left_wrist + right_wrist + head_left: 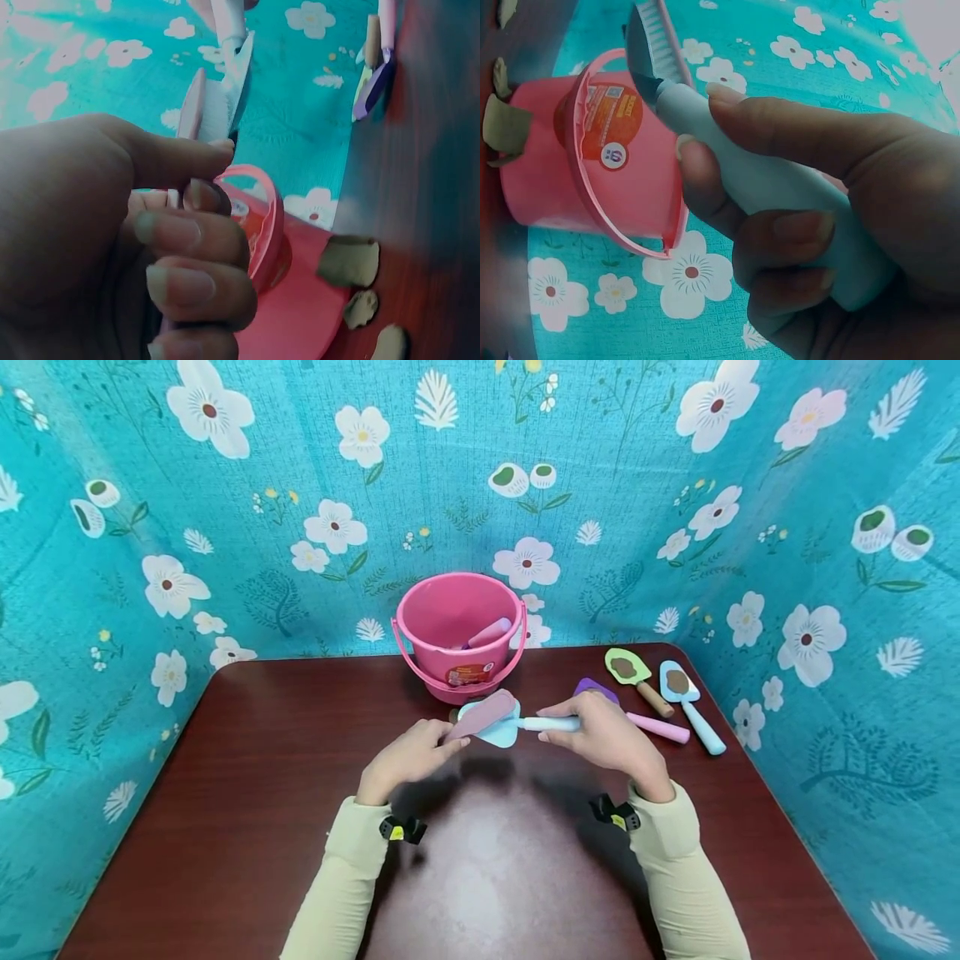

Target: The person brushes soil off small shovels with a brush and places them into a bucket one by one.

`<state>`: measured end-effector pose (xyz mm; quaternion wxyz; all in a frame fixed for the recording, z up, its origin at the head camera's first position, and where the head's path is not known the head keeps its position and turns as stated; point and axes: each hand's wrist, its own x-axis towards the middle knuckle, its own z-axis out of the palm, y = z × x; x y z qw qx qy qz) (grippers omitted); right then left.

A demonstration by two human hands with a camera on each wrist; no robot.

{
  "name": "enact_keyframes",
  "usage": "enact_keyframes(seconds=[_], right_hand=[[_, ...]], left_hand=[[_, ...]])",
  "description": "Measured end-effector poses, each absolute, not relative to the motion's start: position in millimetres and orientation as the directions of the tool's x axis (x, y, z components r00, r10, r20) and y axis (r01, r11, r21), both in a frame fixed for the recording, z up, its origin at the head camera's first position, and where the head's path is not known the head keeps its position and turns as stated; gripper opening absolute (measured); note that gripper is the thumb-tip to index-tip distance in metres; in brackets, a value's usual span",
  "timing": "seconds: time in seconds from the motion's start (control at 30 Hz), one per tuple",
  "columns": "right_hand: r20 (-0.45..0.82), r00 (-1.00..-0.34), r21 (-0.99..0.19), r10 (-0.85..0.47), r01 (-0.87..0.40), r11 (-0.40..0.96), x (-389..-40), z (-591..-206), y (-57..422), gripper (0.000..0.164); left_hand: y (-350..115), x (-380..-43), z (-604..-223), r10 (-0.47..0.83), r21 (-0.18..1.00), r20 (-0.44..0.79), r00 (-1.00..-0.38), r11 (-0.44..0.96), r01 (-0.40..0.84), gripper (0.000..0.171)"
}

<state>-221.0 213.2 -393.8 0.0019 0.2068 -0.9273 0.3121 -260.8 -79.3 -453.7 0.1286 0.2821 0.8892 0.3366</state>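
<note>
My left hand (408, 760) grips a pink brush (489, 710), thumb and forefinger foremost, with the other fingers curled below in the left wrist view. Its pale bristles (216, 109) face the blade of a light blue trowel (504, 735) and lie against it. My right hand (603, 731) grips that trowel by its thick handle (769, 180), fingers wrapped around it. Both tools are held up in front of a pink bucket (461, 627). A pink-handled tool (491, 633) leans inside the bucket, its lower end hidden.
On the right lie a green trowel (628, 665) with a wooden handle, another light blue trowel (702, 727) and a purple trowel (660, 727) with a pink handle. Brown patches mark the first two blades. Brown lumps (349, 261) lie beside the bucket. A flowered cloth (285, 552) surrounds the table.
</note>
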Motion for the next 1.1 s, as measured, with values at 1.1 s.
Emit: enact_keyframes(seconds=[1.1], right_hand=[[0.142, -0.924, -0.543, -0.356, -0.373, 0.752, -219, -392, 213, 0.024]], left_hand=[[-73, -260, -458, 0.616, 0.697, -0.010, -0.787, 0.569, 0.437, 0.038]])
